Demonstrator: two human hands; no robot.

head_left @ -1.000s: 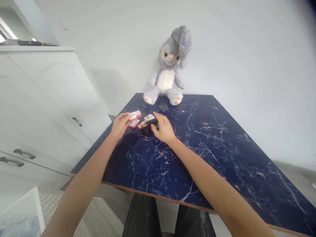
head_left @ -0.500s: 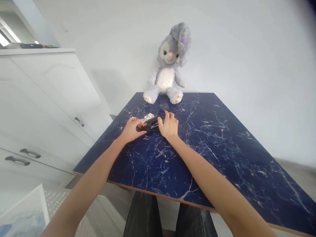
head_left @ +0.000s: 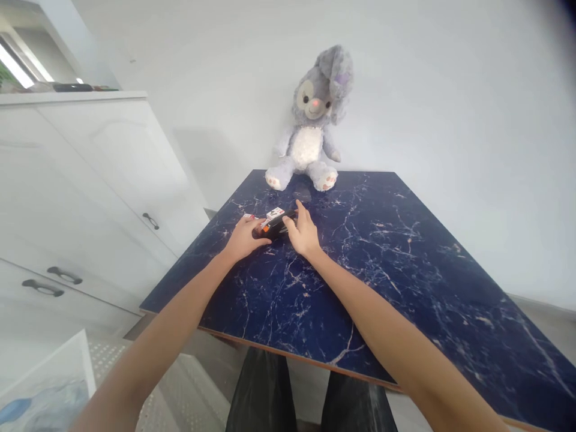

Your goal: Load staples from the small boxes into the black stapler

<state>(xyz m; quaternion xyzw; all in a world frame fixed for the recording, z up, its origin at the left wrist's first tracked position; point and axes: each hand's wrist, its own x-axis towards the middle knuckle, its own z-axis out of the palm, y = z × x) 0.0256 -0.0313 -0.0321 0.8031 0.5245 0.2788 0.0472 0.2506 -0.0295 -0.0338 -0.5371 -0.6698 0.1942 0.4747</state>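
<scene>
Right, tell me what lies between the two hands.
In the head view, a black object with an orange part lies between left hand and right hand, a white box behind.

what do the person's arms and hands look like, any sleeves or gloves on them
The left hand and right hand are ungloved, slim-fingered. Both forearms are bare as far as the view shows, no sleeve in sight. No watch, bracelet or marking shows on either wrist; rings or nail polish are too small to tell.
</scene>
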